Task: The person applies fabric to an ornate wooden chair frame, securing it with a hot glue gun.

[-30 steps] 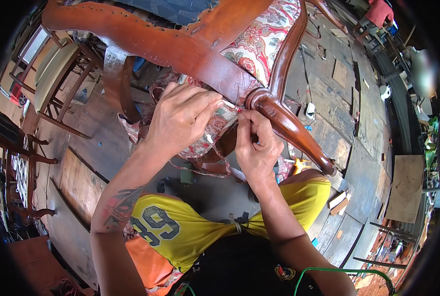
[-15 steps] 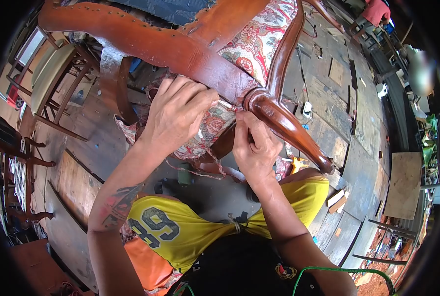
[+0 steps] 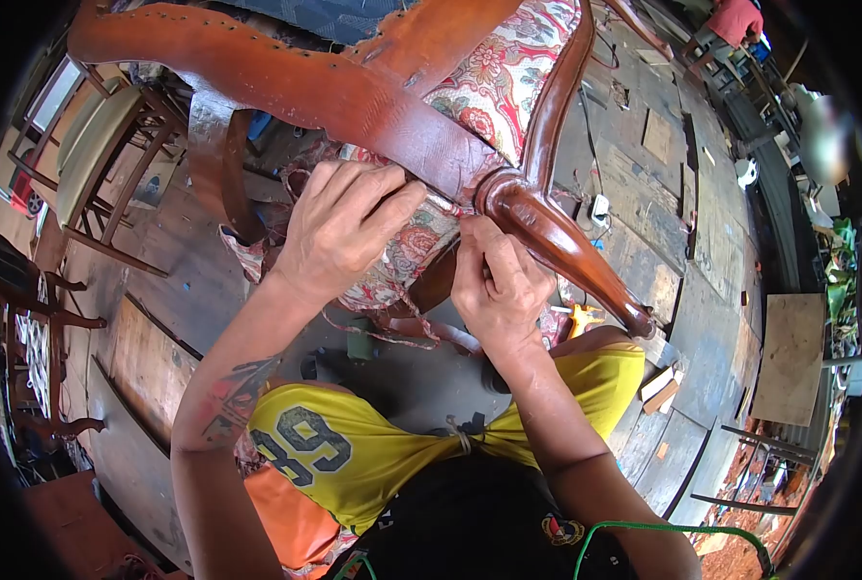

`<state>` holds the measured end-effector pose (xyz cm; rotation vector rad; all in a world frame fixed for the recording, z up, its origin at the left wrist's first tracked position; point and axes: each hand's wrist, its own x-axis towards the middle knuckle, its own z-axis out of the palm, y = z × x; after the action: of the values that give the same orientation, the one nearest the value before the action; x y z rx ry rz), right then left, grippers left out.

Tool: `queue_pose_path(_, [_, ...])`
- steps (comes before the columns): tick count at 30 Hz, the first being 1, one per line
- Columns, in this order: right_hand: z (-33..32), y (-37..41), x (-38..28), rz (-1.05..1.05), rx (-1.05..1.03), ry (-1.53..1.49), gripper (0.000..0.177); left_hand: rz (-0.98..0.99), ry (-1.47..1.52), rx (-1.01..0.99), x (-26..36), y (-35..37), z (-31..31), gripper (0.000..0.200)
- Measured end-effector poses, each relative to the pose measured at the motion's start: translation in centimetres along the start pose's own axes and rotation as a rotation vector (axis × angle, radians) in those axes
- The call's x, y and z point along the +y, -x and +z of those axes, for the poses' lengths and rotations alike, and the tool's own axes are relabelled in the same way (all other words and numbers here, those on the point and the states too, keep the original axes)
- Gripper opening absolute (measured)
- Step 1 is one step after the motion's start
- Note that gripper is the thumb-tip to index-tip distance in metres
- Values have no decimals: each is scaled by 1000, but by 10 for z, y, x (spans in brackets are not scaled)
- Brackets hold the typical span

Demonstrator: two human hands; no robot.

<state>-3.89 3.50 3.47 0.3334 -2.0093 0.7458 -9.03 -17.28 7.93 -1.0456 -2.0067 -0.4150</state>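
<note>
Watching remotely: varnished wooden chair (image 3: pixel 383 106), curved and glossy, directly in front of the person. Black shirt (image 3: pixel 460 522); I can't read its round badge (image 3: pixel 561 529). Yellow shorts (image 3: pixel 392 445), dark "39" printed on them. Floral cloth (image 3: pixel 419 242), red and cream, hanging under the chair's edge. Left hand (image 3: pixel 339 227) curled at the cloth's upper border; I can't tell its grip. Right hand (image 3: pixel 501 280) pinched on the cloth's corner, near the rounded leg (image 3: pixel 576 256).

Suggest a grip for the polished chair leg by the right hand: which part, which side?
Probably mid-length on the chair leg, coming from the person's right. It's slimmer there than at the scrolled joint, and that side faces floorboards, while the right hand and patterned fabric crowd the left.
</note>
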Motion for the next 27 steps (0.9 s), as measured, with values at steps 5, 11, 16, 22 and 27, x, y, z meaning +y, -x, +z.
queue_pose_path(5, [-1,-1,2,-44,-22,50,32,126,-42,-28,-8,-3,-3,38])
queue_pose_path(11, [1,2,3,-46,6,31,36,252,-155,57,-13,-4,3,29])
queue_pose_path(16, [1,1,3,-71,2,32,38,249,-163,62,-14,0,4,28])
queue_pose_path(22, [-1,0,0,-73,-24,54,40,233,-126,28,-13,6,4,38])
queue_pose_path(27, [-6,0,-3,-92,-53,53,39,268,-144,5,-17,6,3,37])
